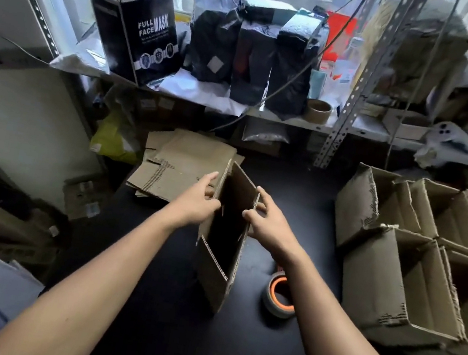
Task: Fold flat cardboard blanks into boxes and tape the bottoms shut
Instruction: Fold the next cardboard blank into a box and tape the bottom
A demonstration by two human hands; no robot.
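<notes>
Centrally, blank: a cardboard blank (224, 235) is held half-opened above the counter (160, 305).
Left hand (195, 202): grip closed on its left panel.
Right hand (266, 219): grip closed on its right edge.
Tape roll (279, 295): laid beside it.

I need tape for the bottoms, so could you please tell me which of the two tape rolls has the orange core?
The tape roll lying on the black table beside the right forearm; the brown roll sits on the shelf.
</notes>
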